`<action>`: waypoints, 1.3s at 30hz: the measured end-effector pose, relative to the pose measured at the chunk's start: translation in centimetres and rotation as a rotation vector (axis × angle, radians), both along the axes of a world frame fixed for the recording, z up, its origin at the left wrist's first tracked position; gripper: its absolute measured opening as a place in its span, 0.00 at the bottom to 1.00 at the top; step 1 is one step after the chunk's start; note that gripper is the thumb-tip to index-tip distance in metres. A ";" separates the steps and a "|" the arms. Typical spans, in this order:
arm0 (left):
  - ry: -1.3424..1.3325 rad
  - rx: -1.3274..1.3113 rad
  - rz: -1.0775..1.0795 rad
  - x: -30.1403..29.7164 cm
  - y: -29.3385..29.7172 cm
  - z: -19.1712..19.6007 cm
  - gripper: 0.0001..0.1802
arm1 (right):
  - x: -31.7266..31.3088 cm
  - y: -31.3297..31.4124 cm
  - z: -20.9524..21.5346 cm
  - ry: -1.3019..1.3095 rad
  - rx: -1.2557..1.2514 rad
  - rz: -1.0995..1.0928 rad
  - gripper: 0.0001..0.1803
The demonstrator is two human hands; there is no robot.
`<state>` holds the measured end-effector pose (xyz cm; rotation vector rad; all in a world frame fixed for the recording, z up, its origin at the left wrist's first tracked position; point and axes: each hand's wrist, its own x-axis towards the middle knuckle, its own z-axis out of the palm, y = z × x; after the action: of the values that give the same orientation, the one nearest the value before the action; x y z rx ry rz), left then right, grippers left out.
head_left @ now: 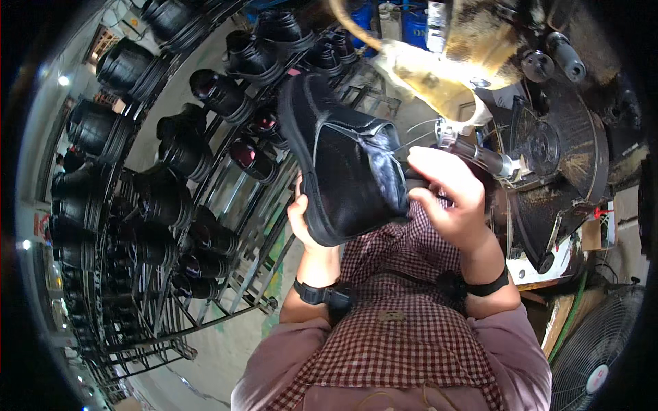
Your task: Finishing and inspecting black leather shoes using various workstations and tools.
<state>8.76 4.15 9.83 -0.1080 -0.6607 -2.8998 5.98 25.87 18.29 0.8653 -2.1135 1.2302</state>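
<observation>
A black leather shoe (349,171) is held up in front of my chest, tilted, with its sole along the left and its opening toward the right. My left hand (301,216) is closed round the heel end and sole, most of its fingers hidden behind the shoe. At the shoe's opening, beside the shiny grey lining (387,175), is my right hand (452,195). Its index finger and thumb bend round something dark that I cannot make out. Thin pale threads (418,129) run near the right fingertips toward a metal machine part (473,151).
A tall rack (205,318) on the left carries rows of black shoes (181,147). To the right stands a dirty machine with a large dark wheel (562,144), under a bright lamp-lit pale cover (439,82). A floor fan (603,356) is at the lower right.
</observation>
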 end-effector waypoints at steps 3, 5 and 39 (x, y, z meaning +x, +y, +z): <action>0.081 -0.189 -0.130 0.9 0.6 1.5 0.45 | 0.5 -1.1 0.6 0.038 0.531 0.110 0.08; 0.070 -0.237 -0.130 1.4 0.5 0.2 0.44 | 1.2 -1.6 0.5 -0.075 0.830 0.039 0.09; -0.659 -2.148 0.775 -9.3 -20.4 -7.1 0.19 | 0.8 -2.4 -5.9 -0.801 -0.010 0.313 0.15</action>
<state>-0.55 -16.25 2.71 0.6414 -2.5460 -0.4412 6.78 23.43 12.37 0.7954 -2.6253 2.0017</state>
